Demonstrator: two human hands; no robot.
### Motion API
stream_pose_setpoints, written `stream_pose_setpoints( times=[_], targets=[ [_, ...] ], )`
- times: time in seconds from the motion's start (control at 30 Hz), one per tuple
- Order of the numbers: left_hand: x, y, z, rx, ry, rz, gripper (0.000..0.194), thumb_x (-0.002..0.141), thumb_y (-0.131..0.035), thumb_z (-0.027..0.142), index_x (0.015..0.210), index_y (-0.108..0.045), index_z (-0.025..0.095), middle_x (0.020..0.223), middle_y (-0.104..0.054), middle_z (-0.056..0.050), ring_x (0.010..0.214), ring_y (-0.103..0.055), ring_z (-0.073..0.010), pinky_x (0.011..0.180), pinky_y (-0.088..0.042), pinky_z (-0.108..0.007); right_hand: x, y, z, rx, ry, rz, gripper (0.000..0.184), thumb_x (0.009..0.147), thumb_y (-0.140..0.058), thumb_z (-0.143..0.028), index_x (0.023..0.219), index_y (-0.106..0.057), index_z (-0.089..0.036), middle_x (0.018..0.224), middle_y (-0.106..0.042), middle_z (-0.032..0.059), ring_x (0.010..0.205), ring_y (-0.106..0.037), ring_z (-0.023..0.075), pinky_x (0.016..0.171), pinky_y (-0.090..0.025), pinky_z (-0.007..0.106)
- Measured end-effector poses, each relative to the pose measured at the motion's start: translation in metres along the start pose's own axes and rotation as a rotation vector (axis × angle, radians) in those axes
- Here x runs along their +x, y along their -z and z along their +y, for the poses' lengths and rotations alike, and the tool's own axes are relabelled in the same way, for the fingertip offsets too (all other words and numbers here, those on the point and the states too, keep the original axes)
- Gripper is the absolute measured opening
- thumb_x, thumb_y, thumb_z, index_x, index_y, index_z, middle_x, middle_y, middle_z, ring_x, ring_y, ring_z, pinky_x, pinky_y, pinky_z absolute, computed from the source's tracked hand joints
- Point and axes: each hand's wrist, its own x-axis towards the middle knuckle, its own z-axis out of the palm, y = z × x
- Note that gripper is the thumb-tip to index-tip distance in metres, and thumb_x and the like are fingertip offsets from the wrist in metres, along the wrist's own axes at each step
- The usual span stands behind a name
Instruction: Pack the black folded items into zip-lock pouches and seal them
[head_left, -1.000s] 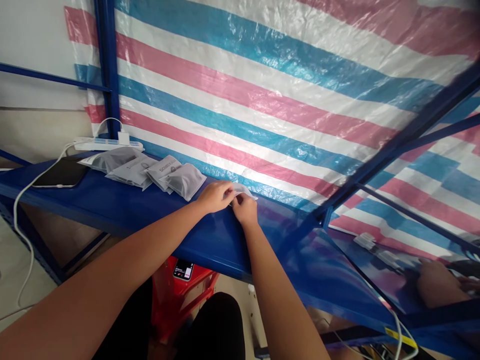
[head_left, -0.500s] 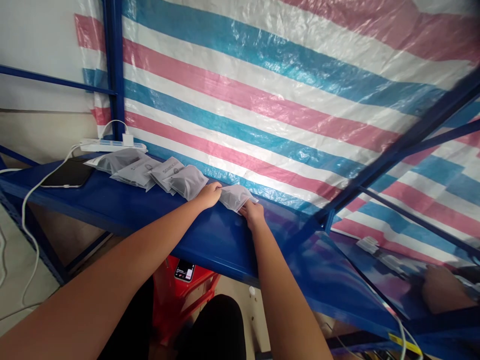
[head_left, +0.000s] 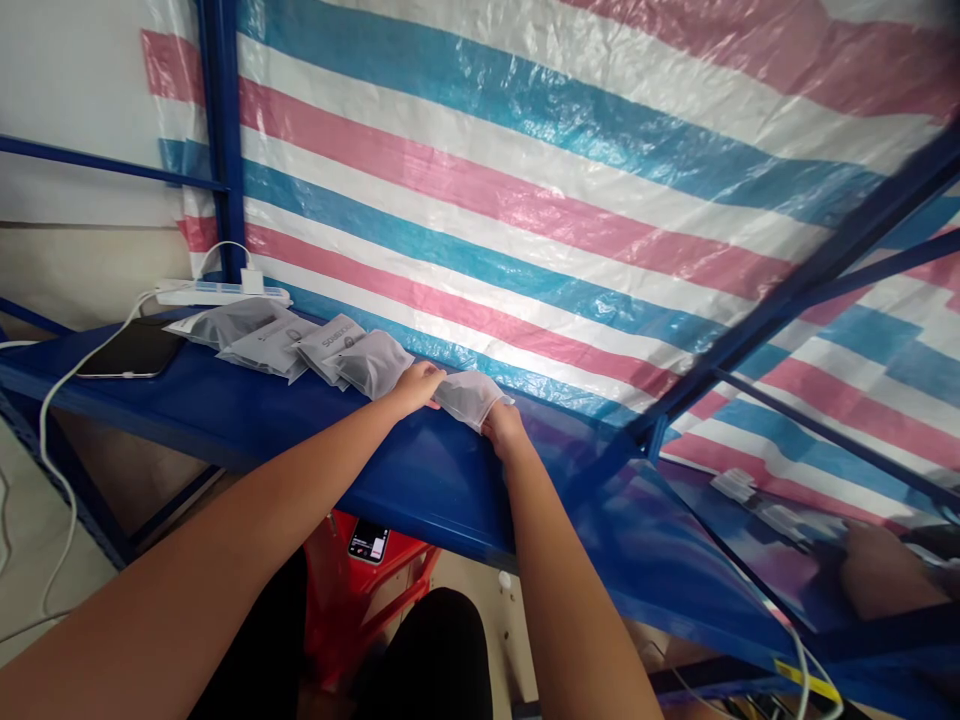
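Between my two hands is a frosted plastic bag (head_left: 469, 398), at the right end of a row of similar bags on the blue shelf (head_left: 442, 490). My left hand (head_left: 418, 388) is closed on the bag's left end. At the opposite end, my right hand (head_left: 501, 425) grips the edge, its fingers partly hidden behind the plastic. Just left of my left hand lies another frosted bag (head_left: 375, 362). Beyond it are a bag with dark printing (head_left: 330, 345) and more bags (head_left: 266, 345), overlapping one another. The contents of the held bag cannot be made out.
A black tablet (head_left: 131, 350) and a white power strip (head_left: 221, 293) with cables sit at the shelf's left end. Below, a phone (head_left: 368, 540) lies on a red stool (head_left: 330, 600). Another person's hand (head_left: 885, 570) is at the far right, near small pale items (head_left: 735, 486).
The held bag has turned slightly and its right end sits a little lower. Both hands remain at its ends, and the whole view has shifted slightly.
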Motion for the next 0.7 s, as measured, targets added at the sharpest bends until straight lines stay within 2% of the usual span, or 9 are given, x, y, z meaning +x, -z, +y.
stream_pose_setpoints(
  times=[0.1, 0.2, 0.37, 0.5, 0.7],
  targets=[
    [0.001, -0.001, -0.001, -0.065, 0.02, -0.025, 0.019, 0.088, -0.063, 0.034, 0.096, -0.062, 0.017, 0.115, -0.065, -0.013, 0.094, -0.067, -0.0215, 0.065, -0.062, -0.028, 0.0, 0.0, 0.0, 0.005, -0.002, -0.014, 0.046, 0.084, -0.071, -0.048, 0.116, -0.069, -0.015, 0.086, -0.074, 0.0058, 0.072, -0.069, 0.0182, 0.058, -0.056, 0.025],
    [0.004, -0.001, -0.002, -0.129, 0.084, -0.044, 0.016, 0.085, -0.065, 0.03, 0.094, -0.064, 0.017, 0.105, -0.068, -0.011, 0.081, -0.068, -0.0183, 0.07, -0.061, -0.03, -0.004, -0.001, -0.002, 0.0, 0.009, -0.031, 0.048, 0.085, -0.071, -0.044, 0.121, -0.067, -0.012, 0.09, -0.073, 0.007, 0.073, -0.068, 0.0175, 0.059, -0.055, 0.025],
    [0.008, -0.001, -0.003, -0.206, 0.133, -0.047, 0.009, 0.078, -0.064, 0.018, 0.086, -0.066, 0.016, 0.087, -0.068, -0.008, 0.075, -0.066, -0.0165, 0.075, -0.059, -0.031, -0.015, -0.005, -0.009, 0.159, 0.008, -0.125, 0.046, 0.082, -0.078, -0.037, 0.117, -0.067, -0.01, 0.096, -0.074, 0.0096, 0.076, -0.071, 0.0188, 0.065, -0.059, 0.027],
    [0.008, -0.003, -0.003, -0.193, 0.134, -0.04, 0.013, 0.068, -0.063, 0.013, 0.081, -0.066, 0.017, 0.084, -0.066, -0.007, 0.079, -0.066, -0.0183, 0.074, -0.059, -0.03, -0.019, -0.007, -0.01, 0.266, 0.028, -0.191, 0.036, 0.077, -0.083, -0.03, 0.108, -0.071, -0.014, 0.102, -0.077, 0.0107, 0.08, -0.073, 0.0218, 0.07, -0.063, 0.031],
    [0.007, -0.004, -0.002, -0.151, 0.1, -0.058, 0.023, 0.062, -0.061, 0.012, 0.083, -0.067, 0.019, 0.077, -0.064, -0.002, 0.076, -0.064, -0.0175, 0.068, -0.055, -0.028, -0.015, -0.003, -0.009, 0.321, 0.076, -0.324, 0.051, 0.074, -0.087, -0.031, 0.121, -0.068, -0.02, 0.116, -0.075, 0.0075, 0.097, -0.073, 0.0243, 0.081, -0.063, 0.033]
  ],
)
